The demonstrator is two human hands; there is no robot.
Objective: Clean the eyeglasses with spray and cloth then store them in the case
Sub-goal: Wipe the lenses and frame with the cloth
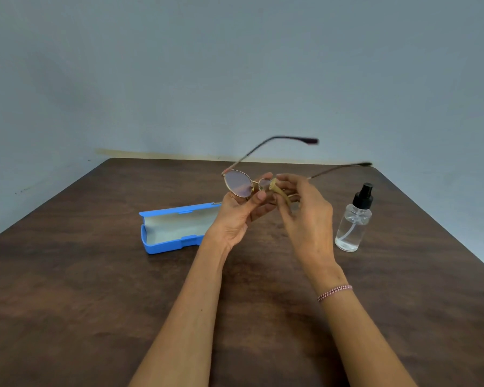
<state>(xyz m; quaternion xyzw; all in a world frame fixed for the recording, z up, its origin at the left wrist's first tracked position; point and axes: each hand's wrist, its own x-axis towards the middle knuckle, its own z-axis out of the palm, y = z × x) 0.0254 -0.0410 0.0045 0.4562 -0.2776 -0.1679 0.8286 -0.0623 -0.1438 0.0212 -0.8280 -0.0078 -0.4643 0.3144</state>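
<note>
Eyeglasses (237,183): held in the air above the middle of the counter (81,289), not touching it. Thin gold-coloured frame, both side arms unfolded and pointing away and to the right, toward the wall (179,65). The arm tips are blurred.

Left hand (238,216): palm up under the frame, thumb and fingers curled round the rim near the bridge, beside the lens that is in clear view.

Right hand (305,216): fingertips pinch a small tan cloth (280,195) against the other lens, which the cloth and fingers mostly hide. The two hands are close together, nearly touching at the frame.

Case (162,244): blue, lid open, pale lining showing, lying on the counter to the left of the left hand and partly behind it. Its right end is hidden by that hand.

Spray bottle (352,222): clear, black pump top, upright on the counter to the right of the right hand, apart from it. A little liquid sits at the bottom.

Edges: the counter's far edge lies close to the wall. Its right edge runs diagonally not far beyond the bottle. The case sits well in from the left edge. Bare wood lies under and on both sides of the forearms in the near half.

Bracelet (335,292): red-and-white braid on the right wrist.
</note>
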